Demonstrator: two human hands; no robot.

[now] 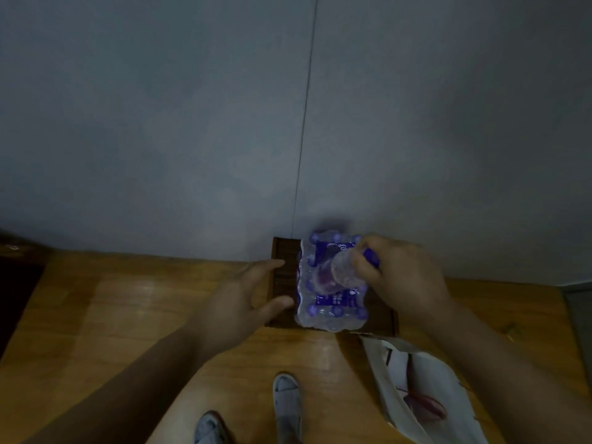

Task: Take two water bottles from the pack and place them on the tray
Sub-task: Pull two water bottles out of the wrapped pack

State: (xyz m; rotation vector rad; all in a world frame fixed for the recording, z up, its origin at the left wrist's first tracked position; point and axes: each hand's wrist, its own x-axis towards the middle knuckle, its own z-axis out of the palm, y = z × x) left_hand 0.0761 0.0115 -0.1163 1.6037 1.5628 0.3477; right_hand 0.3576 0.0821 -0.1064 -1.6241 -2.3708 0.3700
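A shrink-wrapped pack of water bottles (331, 307) with purple caps and labels sits on a dark wooden tray (282, 283) on the floor by the wall. My right hand (400, 274) grips one clear water bottle (346, 270), tilted with its base toward me, just above the top of the pack. My left hand (246, 293) hovers at the tray's left side with its fingers spread, holding nothing; the thumb nearly touches the pack's wrap.
The tray rests on a wooden floor (128, 309) against a grey wall (192, 123). A white bag (419, 386) with something red inside lies at the right front. My feet in light slippers (286, 402) stand just in front of the tray.
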